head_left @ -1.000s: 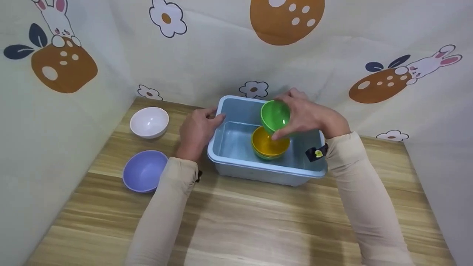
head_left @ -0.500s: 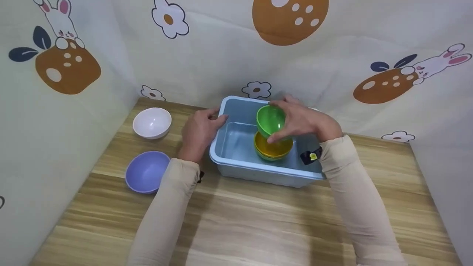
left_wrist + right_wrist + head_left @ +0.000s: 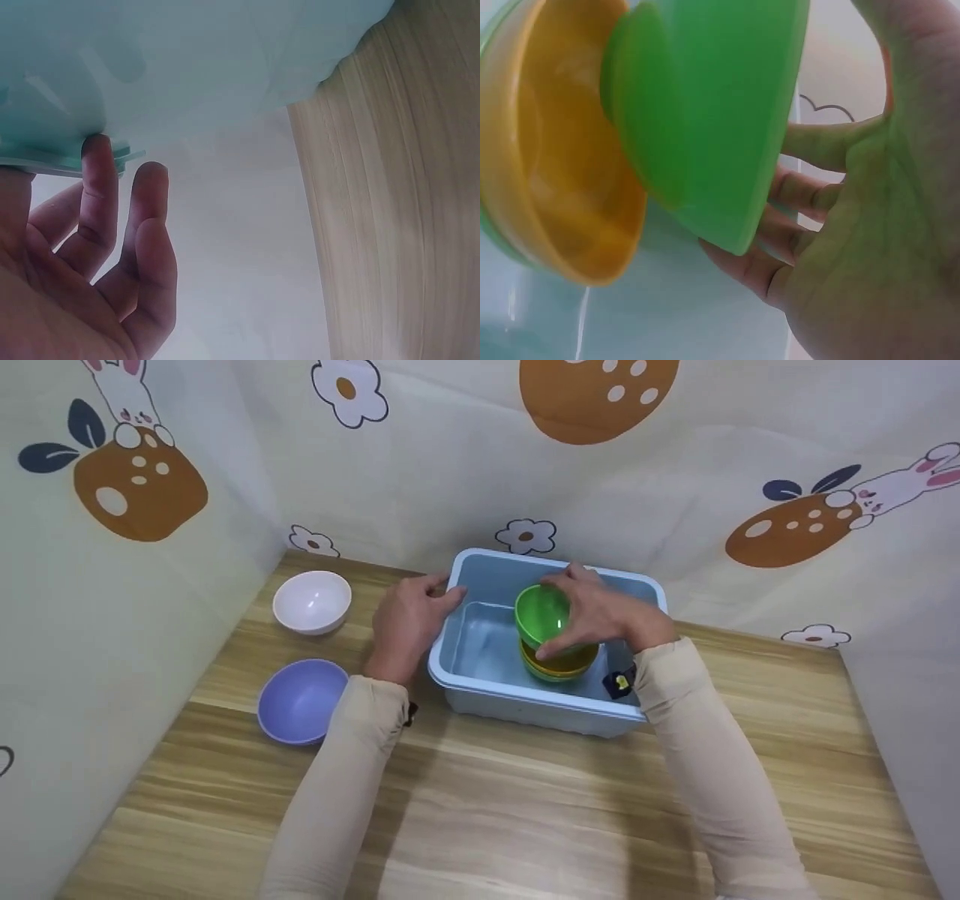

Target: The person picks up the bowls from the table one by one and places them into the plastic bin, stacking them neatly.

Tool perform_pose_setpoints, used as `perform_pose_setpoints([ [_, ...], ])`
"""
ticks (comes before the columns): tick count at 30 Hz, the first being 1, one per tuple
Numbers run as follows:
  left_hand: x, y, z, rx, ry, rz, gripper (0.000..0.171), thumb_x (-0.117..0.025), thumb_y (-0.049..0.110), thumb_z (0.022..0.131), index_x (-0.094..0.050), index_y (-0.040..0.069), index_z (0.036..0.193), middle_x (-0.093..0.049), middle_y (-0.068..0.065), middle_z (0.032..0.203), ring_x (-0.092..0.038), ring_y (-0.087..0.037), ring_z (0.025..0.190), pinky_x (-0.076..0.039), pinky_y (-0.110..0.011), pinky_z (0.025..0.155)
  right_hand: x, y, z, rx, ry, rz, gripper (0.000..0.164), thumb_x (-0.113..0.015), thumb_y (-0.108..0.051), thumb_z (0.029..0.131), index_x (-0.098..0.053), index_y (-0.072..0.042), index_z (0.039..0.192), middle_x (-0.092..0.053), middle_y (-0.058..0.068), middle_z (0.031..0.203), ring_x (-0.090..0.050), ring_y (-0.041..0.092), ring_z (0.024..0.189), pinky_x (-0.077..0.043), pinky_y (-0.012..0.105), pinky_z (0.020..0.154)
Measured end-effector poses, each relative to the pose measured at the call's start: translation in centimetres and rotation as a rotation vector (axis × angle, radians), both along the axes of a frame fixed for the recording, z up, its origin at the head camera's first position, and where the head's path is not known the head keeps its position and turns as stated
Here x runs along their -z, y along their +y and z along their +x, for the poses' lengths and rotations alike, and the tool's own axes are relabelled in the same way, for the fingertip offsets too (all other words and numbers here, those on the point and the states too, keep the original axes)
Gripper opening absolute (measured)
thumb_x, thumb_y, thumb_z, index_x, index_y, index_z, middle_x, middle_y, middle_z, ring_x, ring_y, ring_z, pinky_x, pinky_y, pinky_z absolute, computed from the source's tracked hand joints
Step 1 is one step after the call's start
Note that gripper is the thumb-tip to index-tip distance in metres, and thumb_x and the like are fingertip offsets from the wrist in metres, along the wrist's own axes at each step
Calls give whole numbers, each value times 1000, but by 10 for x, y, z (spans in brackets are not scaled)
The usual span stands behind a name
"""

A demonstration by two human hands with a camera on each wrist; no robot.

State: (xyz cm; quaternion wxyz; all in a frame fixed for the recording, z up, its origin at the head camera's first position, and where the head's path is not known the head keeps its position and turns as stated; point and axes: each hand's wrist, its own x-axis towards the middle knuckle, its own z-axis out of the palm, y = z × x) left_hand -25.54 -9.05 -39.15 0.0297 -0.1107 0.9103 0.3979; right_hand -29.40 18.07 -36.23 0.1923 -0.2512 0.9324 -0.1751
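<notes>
Green bowl [image 3: 538, 613] sits tilted in the right hand [image 3: 600, 611], thumb and fingers clasping its rim, above a yellow bowl [image 3: 564, 666] inside the blue bin [image 3: 525, 697]. The left hand [image 3: 407, 619], apart from the right, grips the bin's rim; left of it, a white bowl [image 3: 311, 604] and purple bowl [image 3: 300, 701] rest on the tabletop [image 3: 525, 802].

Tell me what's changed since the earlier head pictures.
The right hand has carried the green bowl leftward and apparently lower, over the yellow bowl, which is now more hidden in the head view. Nothing newly gripped or released. The left hand stays at the blue bin's rim; the white bowl and purple bowl stayed put.
</notes>
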Motion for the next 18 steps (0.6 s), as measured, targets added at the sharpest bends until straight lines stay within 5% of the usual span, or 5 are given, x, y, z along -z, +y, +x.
perform_pose_setpoints([
  [10, 3, -1, 0, 10, 3, 8, 52, -65, 51, 96, -60, 30, 143, -73, 0, 127, -63, -20, 105, -50, -37, 84, 8, -2, 2, -28, 18, 64, 114, -89, -59, 66, -37, -14, 157, -38, 12, 144, -36, 31, 133, -46, 54, 108],
  [18, -2, 0, 0, 8, -14, 22, 53, -65, 52, 96, -58, 32, 145, -67, -1, 139, -63, -19, 110, -52, -39, 90, 6, -2, 3, -32, 21, 100, 114, -89, -60, 66, -37, -15, 157, -38, 11, 145, -37, 30, 134, -47, 55, 109],
])
